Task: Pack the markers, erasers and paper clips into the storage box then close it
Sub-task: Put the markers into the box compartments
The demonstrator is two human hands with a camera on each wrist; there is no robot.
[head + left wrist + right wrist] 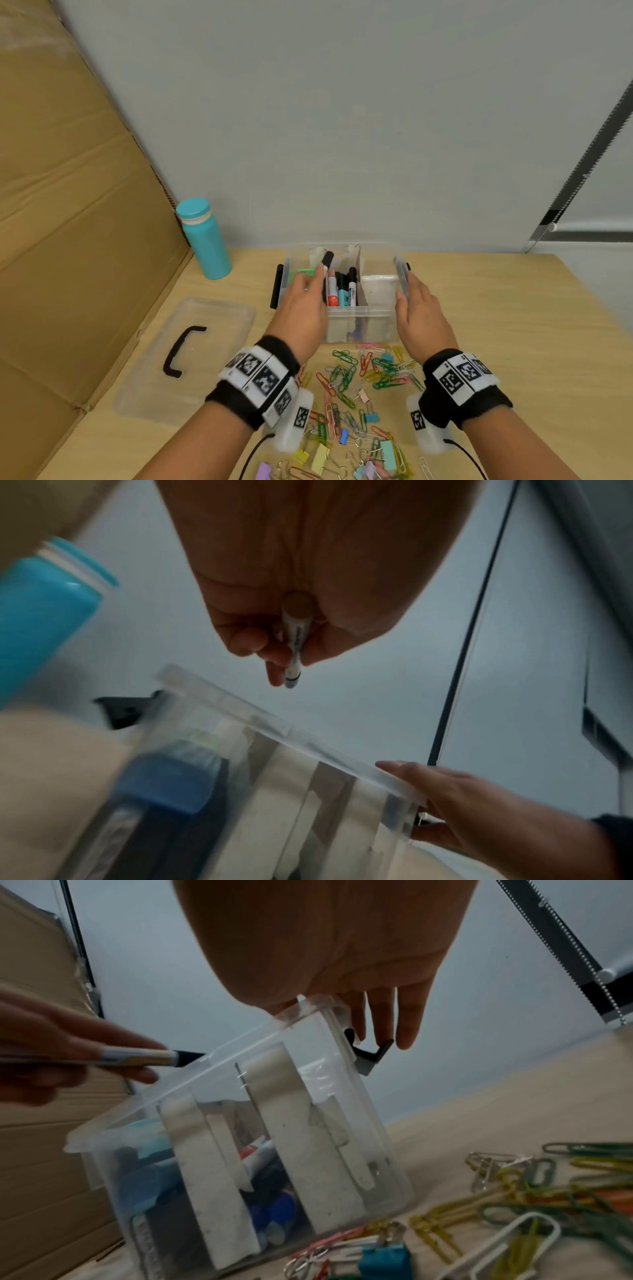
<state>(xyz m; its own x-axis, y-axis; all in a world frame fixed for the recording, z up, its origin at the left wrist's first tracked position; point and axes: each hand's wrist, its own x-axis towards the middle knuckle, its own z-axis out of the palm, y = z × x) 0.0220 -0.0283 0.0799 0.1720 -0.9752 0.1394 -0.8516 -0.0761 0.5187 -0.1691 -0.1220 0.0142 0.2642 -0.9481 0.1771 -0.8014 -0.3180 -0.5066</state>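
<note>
A clear storage box (356,312) stands open on the table with cardboard dividers inside. Several markers (342,289) lie in its middle compartment, and a white block (380,291) lies in the right one. My left hand (317,274) hovers over the left side of the box and grips a black-capped marker (327,260), seen end-on in the left wrist view as the marker (294,642). My right hand (411,291) rests with straight fingers (407,1020) against the box's right wall by the black latch (373,1053). Loose paper clips and binder clips (359,394) cover the table in front of the box.
The clear lid (185,353) with a black handle lies flat to the left of the box. A teal bottle (203,240) stands at the back left. A cardboard sheet (68,205) leans along the left side. A wall runs behind the table.
</note>
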